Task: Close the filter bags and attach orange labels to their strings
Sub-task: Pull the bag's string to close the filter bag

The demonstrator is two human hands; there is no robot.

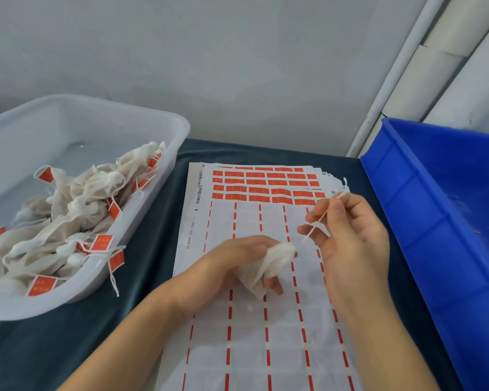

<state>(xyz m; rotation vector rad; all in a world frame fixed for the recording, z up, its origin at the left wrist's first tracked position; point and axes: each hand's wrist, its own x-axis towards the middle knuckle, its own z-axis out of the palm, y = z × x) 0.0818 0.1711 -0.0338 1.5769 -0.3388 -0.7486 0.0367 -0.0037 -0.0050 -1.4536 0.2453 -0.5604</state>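
Now the left hand (232,263) is gripping a white filter bag (266,266) with curled fingers, holding it just above the label sheet (249,320). The gathered neck of the bag is sticking out past the fingers toward the right hand (350,238). From this neck a thin white string (312,228) is running up and to the right, stretched straight. The right hand is pinching the string between the thumb and the fingertips, and the loose end is coming out above the fingers. Beyond the fingertips, at the far part of the sheet, rows of orange labels (266,190) are sitting unpeeled; under the hands only red dashes are showing on the backing. Left of the left hand, a clear plastic tub (158,131) is holding many closed bags with orange labels on their strings. Right of the right hand, a blue plastic crate (435,221) is standing on the dark cloth (153,221).
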